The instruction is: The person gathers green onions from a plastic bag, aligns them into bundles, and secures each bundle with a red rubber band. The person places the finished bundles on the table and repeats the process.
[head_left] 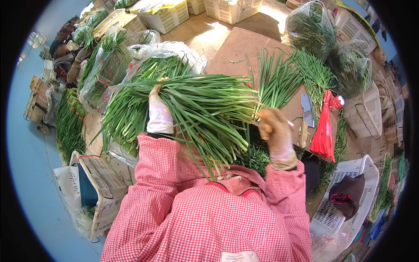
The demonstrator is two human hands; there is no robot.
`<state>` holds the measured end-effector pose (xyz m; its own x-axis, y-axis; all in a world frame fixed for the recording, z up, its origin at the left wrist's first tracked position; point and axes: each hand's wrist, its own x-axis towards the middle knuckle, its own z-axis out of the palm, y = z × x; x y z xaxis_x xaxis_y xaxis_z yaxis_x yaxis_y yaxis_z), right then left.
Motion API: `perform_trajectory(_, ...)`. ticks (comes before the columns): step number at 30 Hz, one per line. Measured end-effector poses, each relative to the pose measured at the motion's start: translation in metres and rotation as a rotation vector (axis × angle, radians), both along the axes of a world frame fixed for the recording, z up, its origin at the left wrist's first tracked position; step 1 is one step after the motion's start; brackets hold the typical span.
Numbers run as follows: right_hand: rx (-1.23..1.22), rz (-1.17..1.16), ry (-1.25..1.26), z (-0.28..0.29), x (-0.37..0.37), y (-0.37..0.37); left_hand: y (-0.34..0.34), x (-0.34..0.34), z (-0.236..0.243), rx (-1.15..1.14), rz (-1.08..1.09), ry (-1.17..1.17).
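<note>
So far, some bunches [70, 124] look tied. The left hand [156, 99] grips loose-looking leaves [205, 98] over the table [238, 48]; the right hand [274, 126] curls by their stems [246, 105], maybe holding some, I can't tell. More leaves [279, 85] lie loose.

I count two hands of mine, one left hand [159, 105] and one right hand [276, 133], and one big bunch of green stalks [209, 98] (the single stalks are far too many for me to number). At my one brown tabletop [233, 48] I make it two smaller piles of greens [279, 83], one cleaver [308, 109], one red can [336, 103] and one sheaf of red straps [323, 131]. At upper right I find two clear bags [310, 35]; at top centre, three pale crates [166, 19]. Lower down I have one crate on my left [104, 174], one white basket [325, 214] on my right and one dark garment [349, 194] in it.
</note>
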<state>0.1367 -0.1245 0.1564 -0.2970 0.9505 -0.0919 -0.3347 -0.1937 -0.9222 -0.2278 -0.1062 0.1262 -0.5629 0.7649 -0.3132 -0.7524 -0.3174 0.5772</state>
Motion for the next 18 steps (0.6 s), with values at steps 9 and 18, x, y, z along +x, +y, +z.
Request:
perform_trajectory(9,0.137,0.679,-0.729,-0.074,0.043,-0.072,-0.008,0.008,0.004,-0.061,-0.077,0.075)
perform_trajectory(18,-0.440,0.255,0.146,-0.041,-0.063,-0.075,-0.005,-0.008,-0.017,0.027,-0.028,0.009)
